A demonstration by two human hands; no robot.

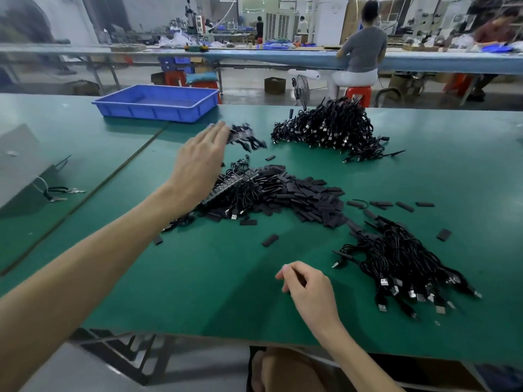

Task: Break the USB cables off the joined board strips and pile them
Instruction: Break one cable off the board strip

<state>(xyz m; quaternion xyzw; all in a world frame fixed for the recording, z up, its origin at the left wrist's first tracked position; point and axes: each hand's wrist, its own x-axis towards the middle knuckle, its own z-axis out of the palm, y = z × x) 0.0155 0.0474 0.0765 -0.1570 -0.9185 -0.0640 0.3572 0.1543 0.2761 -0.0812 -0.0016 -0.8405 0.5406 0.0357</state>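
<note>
Okay, head view, the only one. Left hand [198,162] is stretched out over the green table [184,292], palm down, fingers straight and together, gripping nothing. Its fingertips reach the edge of a small blurred bunch of cables [246,138]; the blur hides whether they touch. Right hand [308,287] sits low near the table's front edge, fingers loosely curled, thumb by the index finger, nothing seen in it.

Board strip [230,183], with thin black cables hanging off it, lies tilted on the left side of a middle heap of flat black pieces [300,193], just right of the left wrist. USB plugs show at that heap's front-left edge.

Far pile of USB cables [325,128] lies toward the back of the table, right of the blurred bunch and apart from it. Near pile of USB cables [402,267] lies right of the right hand, silver plugs fanned toward the front edge. Loose black pieces are scattered between the heap and the near pile.

Blue tray [154,110] stands at the back left, well apart from the piles. Grey box [19,165] is at the left edge, with a short cable [60,190] beside it. Behind, a seated person [363,49] on a red stool [358,93] faces another bench, back turned.
</note>
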